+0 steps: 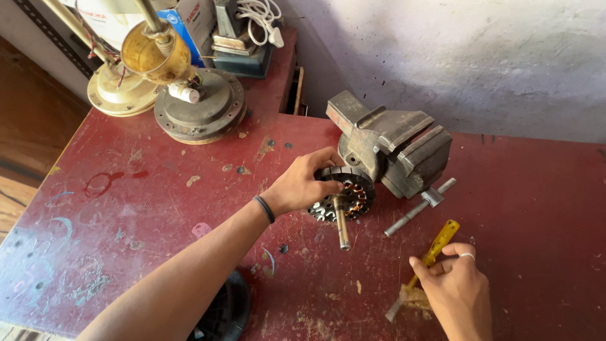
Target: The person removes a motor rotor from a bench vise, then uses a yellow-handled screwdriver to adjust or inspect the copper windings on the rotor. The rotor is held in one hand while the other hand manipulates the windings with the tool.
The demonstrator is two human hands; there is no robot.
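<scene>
Red workbench (126, 208): left hand (302, 186) grips motor stator (344, 196) mid-frame by vise (394, 148); right hand (454, 287) closes on yellow screwdriver (435, 249), lower right.

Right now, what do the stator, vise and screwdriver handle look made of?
Stator: dark stacked steel with copper-coloured windings in the slots, and a bare grey metal shaft.
Vise: likely cast iron, dull brown-grey, worn.
Screwdriver handle: translucent yellow, probably plastic.
</scene>
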